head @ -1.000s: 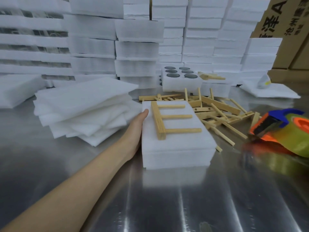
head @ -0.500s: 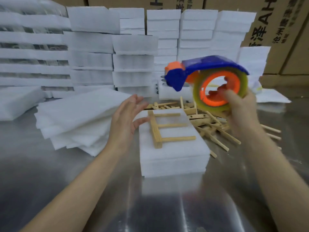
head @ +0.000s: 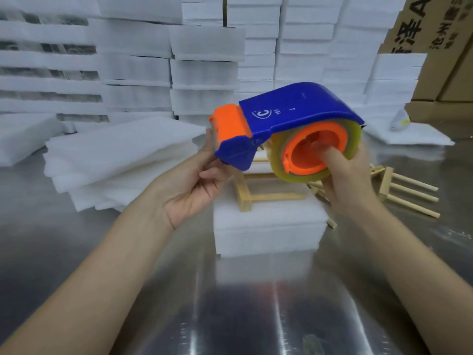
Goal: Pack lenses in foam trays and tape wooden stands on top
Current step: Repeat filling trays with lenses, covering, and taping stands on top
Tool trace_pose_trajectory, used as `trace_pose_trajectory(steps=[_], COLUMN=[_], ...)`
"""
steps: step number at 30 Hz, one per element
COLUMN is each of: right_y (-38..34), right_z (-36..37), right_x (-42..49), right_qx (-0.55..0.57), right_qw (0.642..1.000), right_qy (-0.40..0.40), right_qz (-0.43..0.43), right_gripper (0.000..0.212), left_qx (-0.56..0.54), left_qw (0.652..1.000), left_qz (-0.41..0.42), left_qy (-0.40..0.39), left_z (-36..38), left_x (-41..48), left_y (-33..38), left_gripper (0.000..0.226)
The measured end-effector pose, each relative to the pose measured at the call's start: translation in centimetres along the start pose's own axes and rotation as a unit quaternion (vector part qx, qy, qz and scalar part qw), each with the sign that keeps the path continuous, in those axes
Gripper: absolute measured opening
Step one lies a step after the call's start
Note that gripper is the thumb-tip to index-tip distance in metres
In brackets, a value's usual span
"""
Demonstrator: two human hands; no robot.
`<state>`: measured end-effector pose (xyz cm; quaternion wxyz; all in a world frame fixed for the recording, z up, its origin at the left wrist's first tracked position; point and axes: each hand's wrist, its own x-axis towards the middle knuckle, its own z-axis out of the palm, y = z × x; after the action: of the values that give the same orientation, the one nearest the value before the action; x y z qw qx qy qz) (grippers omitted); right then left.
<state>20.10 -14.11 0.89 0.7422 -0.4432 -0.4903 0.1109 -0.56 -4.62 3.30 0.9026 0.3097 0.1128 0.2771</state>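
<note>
Moved: tape dispenser (head: 289,119) now lifted above foam tray (head: 268,226); left hand (head: 194,185) up at its nose.
Grip: left hand pinches nose; right hand (head: 345,172) hooks core.
Stand: 1 wooden stand (head: 256,196) atop foam tray; likely light, loose, so pin its spine.

Printed cardboard boxes (head: 448,73) stand far right. A small white-yellow object (head: 399,120) lies near them. The table (head: 230,316) is shiny metal.

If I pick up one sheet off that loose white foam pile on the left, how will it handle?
Probably floppy: the foam sheets look thin, with sagging edges. Likely very light. The pile sits skewed, so neighbours may slide.
</note>
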Motion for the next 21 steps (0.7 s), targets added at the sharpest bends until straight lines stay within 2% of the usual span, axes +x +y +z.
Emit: trace_pose_trajectory(steps=[2, 8, 11, 14, 16, 18, 19, 21], right_y=[-0.4, -1.6, -1.7, -2.0, -2.4, -2.5, -2.5, -2.2], right_z=[-0.3, -1.7, -2.0, -3.1, -4.7, -6.7, -7.5, -8.3], right_x=[0.3, 1.3, 2.0, 2.8, 3.3, 3.5, 3.5, 3.4], right_qx=[0.015, 0.004, -0.009, -0.005, 0.015, 0.037, 0.046, 0.050], right_qw=[1.000, 1.000, 0.999, 0.999, 1.000, 0.998, 0.995, 0.989], right_qy=[-0.004, -0.006, -0.042, -0.049, -0.015, 0.049, 0.084, 0.132], right_qz=[-0.007, -0.024, -0.011, 0.008, 0.022, 0.028, 0.034, 0.046], right_gripper=[0.046, 0.068, 0.086, 0.097, 0.095, 0.085, 0.080, 0.070], left_qx=[-0.005, 0.141, 0.153, 0.137, 0.069, 0.033, 0.081, 0.230], left_qw=[1.000, 0.985, 0.979, 0.977, 0.983, 0.980, 0.973, 0.929], left_qz=[-0.005, 0.085, 0.122, 0.138, 0.157, 0.186, 0.204, 0.238], left_qy=[0.006, 0.059, 0.058, 0.086, 0.071, 0.055, 0.076, 0.164], left_z=[0.0, 1.6, 2.3, 2.0, 0.8, -0.4, -0.8, -1.4], left_x=[-0.3, -1.2, -1.8, -2.0, -2.7, -3.6, -4.1, -3.9], left_y=[0.1, 1.5, 2.3, 3.4, 5.3, 7.1, 7.6, 7.7], left_gripper=[0.014, 0.014, 0.022, 0.017, 0.021, 0.029, 0.026, 0.023])
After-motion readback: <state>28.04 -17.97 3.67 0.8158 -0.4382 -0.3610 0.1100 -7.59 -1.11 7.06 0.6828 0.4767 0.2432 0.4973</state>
